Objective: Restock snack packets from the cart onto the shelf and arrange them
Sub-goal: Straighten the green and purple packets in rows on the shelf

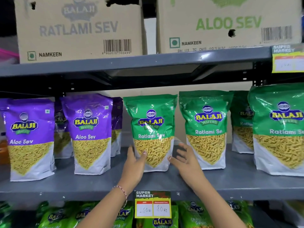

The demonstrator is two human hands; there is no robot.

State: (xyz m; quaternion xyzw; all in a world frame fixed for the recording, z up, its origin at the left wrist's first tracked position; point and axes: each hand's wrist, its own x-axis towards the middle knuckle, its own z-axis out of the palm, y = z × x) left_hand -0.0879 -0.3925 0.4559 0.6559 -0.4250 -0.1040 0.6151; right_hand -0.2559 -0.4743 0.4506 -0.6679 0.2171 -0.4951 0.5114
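A green Ratlami Sev packet (153,122) stands upright on the grey shelf (98,186), in the middle of the row. My left hand (134,163) grips its lower left edge, thumb on the front and fingers behind. My right hand (184,158) is at the lower right edge with fingers spread, and only the thumb tip touches the packet. Two more green Ratlami Sev packets (205,129) (279,129) stand to the right. Purple Aloo Sev packets (89,134) (29,139) stand to the left. The cart is out of view.
Two cardboard cartons, Ratlami Sev (79,28) and Aloo Sev (228,22), sit on the shelf above. A yellow price tag (153,204) hangs on the shelf's front edge. Green packets (54,216) fill the shelf below. More packets stand behind the front row.
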